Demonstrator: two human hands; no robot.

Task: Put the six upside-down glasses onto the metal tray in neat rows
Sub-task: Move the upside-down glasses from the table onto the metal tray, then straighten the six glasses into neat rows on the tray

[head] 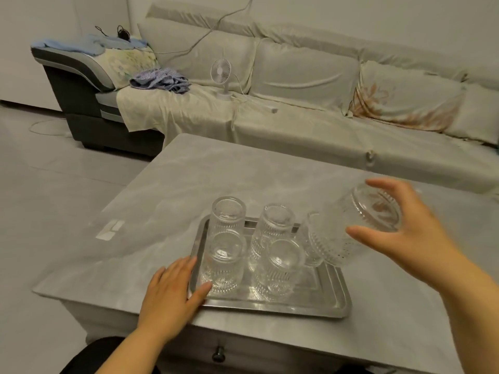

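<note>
A metal tray (pixel 318 306) lies on the grey table near its front edge. Several ribbed clear glasses stand upside down on it: a back-left glass (pixel 228 215), a back-middle glass (pixel 274 224), a front-left glass (pixel 222 268), a front-middle glass (pixel 279 271). Another glass (pixel 310 249) stands at the back right, partly hidden. My right hand (pixel 402 236) holds a tilted glass (pixel 351 228) above the tray's right side, base toward the fingers. My left hand (pixel 172 287) rests flat on the tray's left rim, fingers apart, beside the front-left glass.
The grey table (pixel 162 211) carries a small white slip (pixel 109 229) at its left. A drawer knob (pixel 218 354) sits below the front edge. Behind the table stands a covered sofa (pixel 310 85) with a small white fan (pixel 222 76) and crumpled clothes (pixel 162 81).
</note>
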